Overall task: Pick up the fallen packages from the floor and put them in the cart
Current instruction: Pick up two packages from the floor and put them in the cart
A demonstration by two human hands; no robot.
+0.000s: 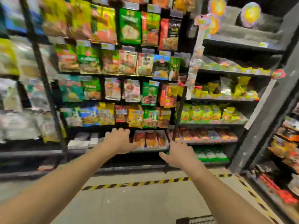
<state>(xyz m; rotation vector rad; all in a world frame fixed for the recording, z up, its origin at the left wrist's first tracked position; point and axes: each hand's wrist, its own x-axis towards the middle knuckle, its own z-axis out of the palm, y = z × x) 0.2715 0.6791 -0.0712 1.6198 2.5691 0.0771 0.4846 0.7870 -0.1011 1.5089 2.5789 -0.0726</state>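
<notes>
Both my arms reach forward toward the lower shelves of a snack display. My left hand (119, 140) is spread with fingers apart, in front of the bottom row of orange-red packets (151, 139), and holds nothing. My right hand (178, 153) is lower and to the right, palm down, fingers loosely apart, also with nothing in it. No fallen package shows on the grey floor (137, 202). A dark corner of what may be the cart (195, 220) peeks in at the bottom edge. The picture is blurred.
Hanging snack bags fill the black rack (113, 62) ahead. Shelves with yellow-green bags (210, 112) stand to the right, and another shelf unit (284, 151) runs along the right edge. A yellow-black hazard stripe (137, 183) crosses the floor before the rack.
</notes>
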